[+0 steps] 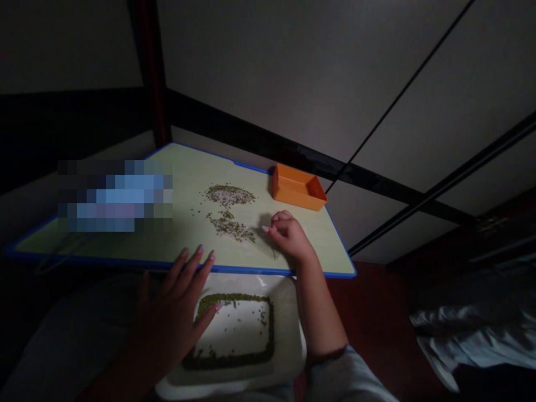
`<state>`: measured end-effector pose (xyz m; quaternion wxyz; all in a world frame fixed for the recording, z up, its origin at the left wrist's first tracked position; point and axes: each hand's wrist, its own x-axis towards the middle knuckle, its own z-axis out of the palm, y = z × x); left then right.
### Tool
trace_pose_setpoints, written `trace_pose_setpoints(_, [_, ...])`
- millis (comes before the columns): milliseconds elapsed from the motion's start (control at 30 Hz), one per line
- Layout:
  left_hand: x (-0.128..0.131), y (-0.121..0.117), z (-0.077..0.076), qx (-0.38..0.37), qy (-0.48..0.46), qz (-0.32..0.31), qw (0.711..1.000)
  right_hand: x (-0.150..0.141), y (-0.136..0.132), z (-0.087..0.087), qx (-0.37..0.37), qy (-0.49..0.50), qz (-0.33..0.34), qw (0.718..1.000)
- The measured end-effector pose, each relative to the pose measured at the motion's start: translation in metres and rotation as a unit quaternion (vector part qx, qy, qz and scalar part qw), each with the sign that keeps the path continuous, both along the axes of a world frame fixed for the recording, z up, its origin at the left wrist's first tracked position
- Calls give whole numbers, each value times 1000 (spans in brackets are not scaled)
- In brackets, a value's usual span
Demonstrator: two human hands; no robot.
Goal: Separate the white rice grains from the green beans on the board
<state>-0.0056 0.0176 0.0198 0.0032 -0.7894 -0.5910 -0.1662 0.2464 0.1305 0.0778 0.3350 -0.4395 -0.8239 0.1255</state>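
At left, the desk [188, 167] is partly pixelated; the white tray [288, 335] is partly hidden by the left hand [173, 307].

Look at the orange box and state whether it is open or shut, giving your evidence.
Open. No lid covers the orange box; its inner walls and part of its floor show from above.

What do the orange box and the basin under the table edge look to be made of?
The orange box: probably plastic, smooth and semi-matte, judging by its even colour and thin, straight walls. The white basin: likely plastic too, with a slight gloss, since its rim curves in rounded corners and catches a soft highlight; in this dim light, enamelled metal can't be ruled out.
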Motion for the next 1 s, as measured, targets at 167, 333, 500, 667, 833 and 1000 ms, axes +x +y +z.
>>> trace_pose_setpoints(167, [0, 0, -1, 0, -4, 1, 1000, 1, 3, -3, 7, -13, -15, 1000])
trace_pose_setpoints(333, [-1, 0, -1, 1, -2, -4, 1000, 2, 4, -5, 14, -12, -34, 999])
trace_pose_setpoints(500, [0, 2, 0, -2, 5, 0, 1000, 2, 4, -5, 8, -16, -50, 999])
trace_pose_setpoints(667, [0, 1, -1, 6, 9, 1, 1000, 1, 5, -5, 13, -19, -55, 998])
trace_pose_setpoints(833, [0, 1, -1, 7, 10, 0, 1000, -2, 8, -7, 29, -12, -77, 997])
trace_pose_setpoints(1000, [0, 0, 0, 10, 9, 2, 1000, -5, 7, -7, 34, -4, -69, 997])
